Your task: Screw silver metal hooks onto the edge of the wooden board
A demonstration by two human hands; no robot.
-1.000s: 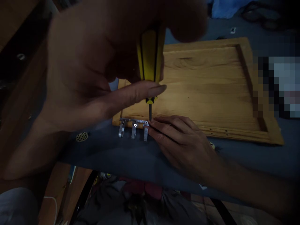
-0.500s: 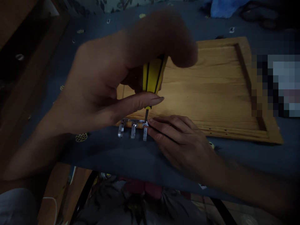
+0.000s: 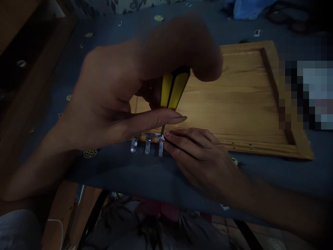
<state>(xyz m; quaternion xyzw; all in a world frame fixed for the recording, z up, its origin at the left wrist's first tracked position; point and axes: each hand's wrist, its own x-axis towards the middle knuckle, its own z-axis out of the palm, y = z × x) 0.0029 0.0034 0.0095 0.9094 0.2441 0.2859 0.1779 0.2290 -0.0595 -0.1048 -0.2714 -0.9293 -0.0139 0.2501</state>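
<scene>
Nearest is the left hand, thumb and fingers pinching the yellow handle of the screwdriver, with one finger arched over the top. A second ago the shaft stood more upright, just right of the rail; now it slants, its tip at the rail's right end, and the handle shows a different face than it did half a second ago. That suggests the tip has found its seat and is being turned, so the work is now at that end. The right hand has hardly moved: its fingertips lie against the same end of the rail, apparently steadying it, though I cannot tell whether they pinch or only press.

The rail sits along the near edge of the board, toward its left corner, over the dark table. Counted: one screwdriver, one rail, three hooks sticking out past the edge, one board with what look like four small holes further right. Farthest off, one blue cloth lies by the table's far side
</scene>
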